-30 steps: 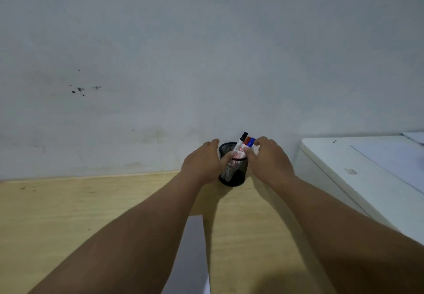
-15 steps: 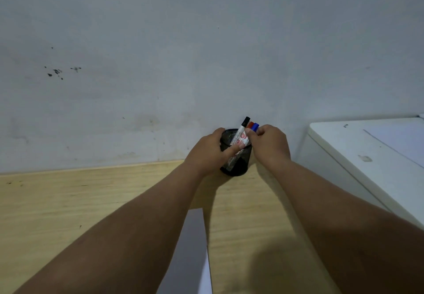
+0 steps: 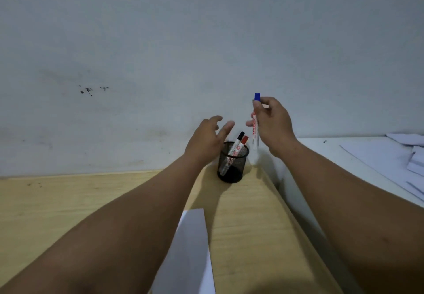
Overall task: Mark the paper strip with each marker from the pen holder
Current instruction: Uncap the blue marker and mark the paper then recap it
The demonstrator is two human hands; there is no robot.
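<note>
A black mesh pen holder [image 3: 231,167] stands on the wooden desk by the wall. A black-capped marker [image 3: 236,144] and a red-capped marker [image 3: 242,143] lean inside it. My right hand [image 3: 274,125] holds a blue-capped marker [image 3: 255,119] upright, lifted clear above and to the right of the holder. My left hand [image 3: 207,140] hovers just left of the holder's rim, fingers spread, touching nothing. A white paper strip [image 3: 190,254] lies on the desk between my forearms, its far end toward the holder.
The wooden desk [image 3: 68,206] runs left along a grey wall. On the right stands a white cabinet [image 3: 339,153], higher than the desk, with loose white papers [image 3: 413,156] on top.
My right hand has pulled the blue-capped marker up out of the holder. My left hand has let go of the holder and spread its fingers. The other two markers stay in.
</note>
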